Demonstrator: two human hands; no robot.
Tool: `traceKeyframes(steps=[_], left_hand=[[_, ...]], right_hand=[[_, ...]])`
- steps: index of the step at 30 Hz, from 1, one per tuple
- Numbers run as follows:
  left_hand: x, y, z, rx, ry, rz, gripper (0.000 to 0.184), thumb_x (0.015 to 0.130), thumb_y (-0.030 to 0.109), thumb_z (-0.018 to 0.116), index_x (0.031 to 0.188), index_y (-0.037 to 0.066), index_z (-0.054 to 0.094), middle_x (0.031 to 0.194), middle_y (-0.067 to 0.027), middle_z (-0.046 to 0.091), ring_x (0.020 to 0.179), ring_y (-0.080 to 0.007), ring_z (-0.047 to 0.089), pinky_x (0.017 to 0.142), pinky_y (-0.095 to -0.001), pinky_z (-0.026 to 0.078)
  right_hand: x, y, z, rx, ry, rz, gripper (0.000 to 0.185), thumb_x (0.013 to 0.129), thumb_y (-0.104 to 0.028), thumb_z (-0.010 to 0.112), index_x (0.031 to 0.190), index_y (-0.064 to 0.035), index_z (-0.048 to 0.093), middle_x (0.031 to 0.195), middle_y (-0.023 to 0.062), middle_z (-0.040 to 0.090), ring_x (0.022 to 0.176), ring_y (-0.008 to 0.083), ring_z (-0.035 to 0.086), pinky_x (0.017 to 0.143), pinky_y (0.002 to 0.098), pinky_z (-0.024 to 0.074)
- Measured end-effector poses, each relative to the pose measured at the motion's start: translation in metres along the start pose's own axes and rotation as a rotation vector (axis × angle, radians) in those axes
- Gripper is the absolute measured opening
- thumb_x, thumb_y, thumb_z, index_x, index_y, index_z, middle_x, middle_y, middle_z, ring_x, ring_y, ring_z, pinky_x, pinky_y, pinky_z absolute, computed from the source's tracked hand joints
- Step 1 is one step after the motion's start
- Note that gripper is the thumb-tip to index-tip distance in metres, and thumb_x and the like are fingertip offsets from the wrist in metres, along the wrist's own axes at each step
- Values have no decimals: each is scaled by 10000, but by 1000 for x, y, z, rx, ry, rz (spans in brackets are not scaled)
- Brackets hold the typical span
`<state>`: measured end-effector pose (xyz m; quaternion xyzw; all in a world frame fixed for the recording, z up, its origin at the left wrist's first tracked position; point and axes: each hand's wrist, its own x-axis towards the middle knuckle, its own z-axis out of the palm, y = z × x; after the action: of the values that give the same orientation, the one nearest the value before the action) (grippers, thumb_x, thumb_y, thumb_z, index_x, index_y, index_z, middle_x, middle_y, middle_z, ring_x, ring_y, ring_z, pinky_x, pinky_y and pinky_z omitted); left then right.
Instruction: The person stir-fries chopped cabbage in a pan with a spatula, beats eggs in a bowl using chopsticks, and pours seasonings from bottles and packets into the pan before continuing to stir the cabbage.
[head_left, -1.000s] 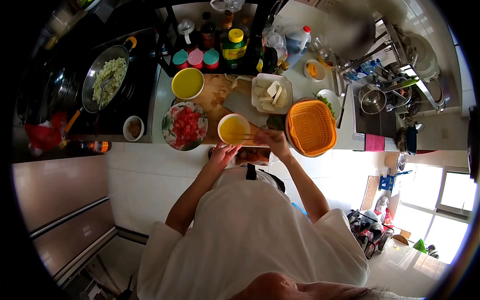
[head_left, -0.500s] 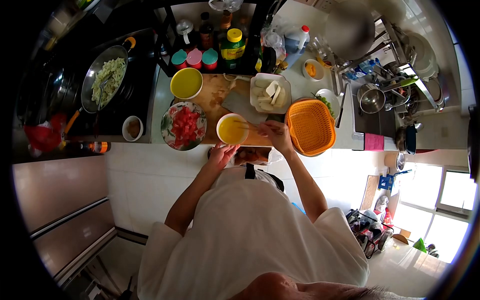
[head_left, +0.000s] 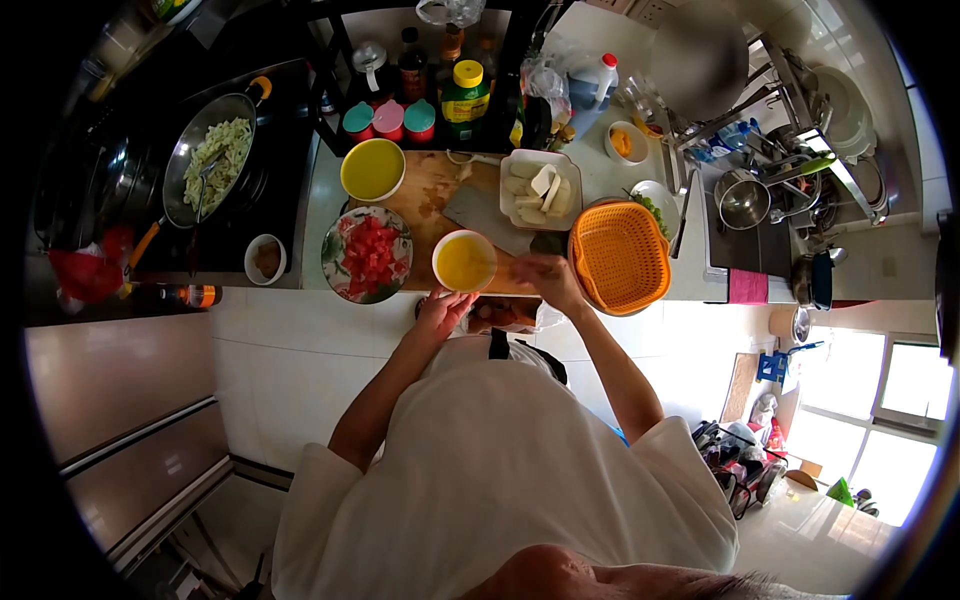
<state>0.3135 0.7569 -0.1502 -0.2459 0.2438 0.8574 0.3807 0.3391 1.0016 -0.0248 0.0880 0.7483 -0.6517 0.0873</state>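
Note:
A small white bowl (head_left: 437, 246) of beaten yellow egg (head_left: 465, 262) stands at the front edge of the wooden cutting board (head_left: 425, 180). My left hand (head_left: 442, 312) grips the bowl's near side with its fingertips. To the right of the bowl is my right hand (head_left: 553, 281), closed and slightly blurred. It holds chopsticks, which showed clearly a moment ago but are smeared by motion now. Left of the bowl sits a patterned plate of chopped red tomato (head_left: 370, 252). A knife blade (head_left: 475, 208) lies on the board behind the bowl.
An orange basket (head_left: 622, 255) sits close to my right hand. Behind are a yellow-filled bowl (head_left: 373, 169) and a dish of pale slices (head_left: 541, 192). On the left, a pan (head_left: 210, 160) of chopped greens rests on the stove. The sink (head_left: 735, 245) is at right.
My right hand has shifted slightly down, and the chopsticks have blurred from view over the egg. My left hand stays on the bowl, which has barely moved.

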Motion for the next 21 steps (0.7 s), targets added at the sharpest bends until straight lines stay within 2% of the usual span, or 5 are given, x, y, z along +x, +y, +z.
traceKeyframes(steps=[5, 6, 9, 18, 21], left_hand=[[2, 0, 1, 71, 1, 21, 365, 951, -46, 476, 1304, 13, 404, 1313, -218, 471, 1255, -367, 477, 1056, -377, 453], [1, 0, 0, 72, -9, 25, 368, 952, -45, 476, 1307, 14, 402, 1312, -216, 474, 1254, -366, 479, 1055, -377, 454], [3, 1, -1, 73, -21, 15, 365, 952, -42, 476, 1306, 13, 405, 1311, -214, 477, 1251, -365, 485, 1054, -378, 456], [0, -2, 1, 59, -37, 27, 324, 958, -32, 470, 1278, 1, 431, 1307, -217, 484, 1248, -365, 491, 1052, -379, 461], [4, 1, -7, -14, -50, -3, 346, 943, -62, 482, 1261, 29, 381, 1299, -257, 453, 1210, -398, 509, 1024, -401, 483]], right_hand=[[8, -13, -6, -15, 111, -19, 208, 949, -107, 592, 1049, 63, 658, 873, 92, 707, 809, 129, 680, 752, 274, 564], [8, -9, -6, -257, -4, -129, 174, 939, -73, 586, 1023, 61, 658, 871, 92, 707, 807, 134, 683, 737, 271, 563], [3, -33, 3, 38, -100, 3, 146, 932, -54, 581, 989, 57, 657, 861, 95, 707, 798, 140, 684, 729, 270, 562], [14, -14, -5, -24, 70, -48, 188, 948, -122, 603, 1018, 39, 672, 839, 84, 694, 775, 126, 669, 726, 263, 563], [5, -11, 2, 47, -69, 46, 203, 958, -139, 594, 1015, 40, 669, 842, 82, 695, 780, 131, 667, 735, 264, 564]])
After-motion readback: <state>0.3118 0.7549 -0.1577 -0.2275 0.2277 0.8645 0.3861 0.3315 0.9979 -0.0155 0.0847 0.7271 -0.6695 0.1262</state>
